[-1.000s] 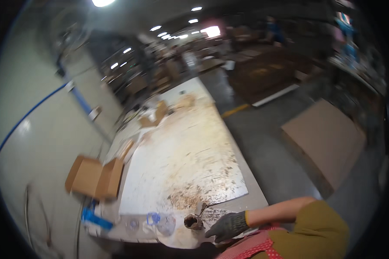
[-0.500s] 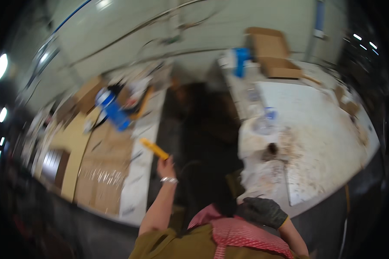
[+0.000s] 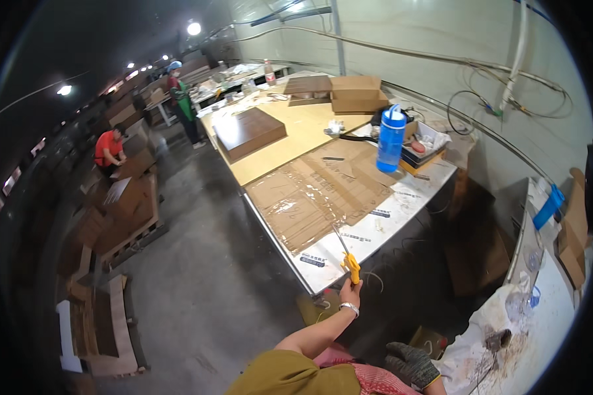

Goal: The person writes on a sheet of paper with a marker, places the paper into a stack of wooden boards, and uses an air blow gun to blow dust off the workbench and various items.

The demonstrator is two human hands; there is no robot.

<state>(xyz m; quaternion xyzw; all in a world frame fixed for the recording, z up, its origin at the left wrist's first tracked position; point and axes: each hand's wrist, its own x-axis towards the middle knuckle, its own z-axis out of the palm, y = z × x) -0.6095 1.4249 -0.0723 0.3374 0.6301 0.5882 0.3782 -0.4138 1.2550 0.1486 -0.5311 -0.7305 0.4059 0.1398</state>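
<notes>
My bare left hand (image 3: 350, 293), with a silver band at the wrist, is closed around a yellow-handled tool (image 3: 351, 266). A long thin grey shaft reaches from its handle toward the near corner of the left table; I cannot make out its exact kind. Beneath the tip lies a flattened cardboard sheet (image 3: 296, 204) with shiny tape on it. Low in the picture, close to my body, my right hand (image 3: 412, 364) wears a dark grey knit glove. Its fingers look loosely extended, and nothing shows in them.
On the left table (image 3: 316, 273) stand a blue bottle (image 3: 391, 141), a brown box (image 3: 250, 131) and an open carton (image 3: 359, 95). A stained white worktop (image 3: 540, 329) lies to the right. Two people (image 3: 180, 99) are off at the left, near stacked brown panels (image 3: 122, 210).
My view has swung left, bringing the floor, the people and more of the left table into sight. The yellow tool now points over the table's near corner, still in my left hand.
</notes>
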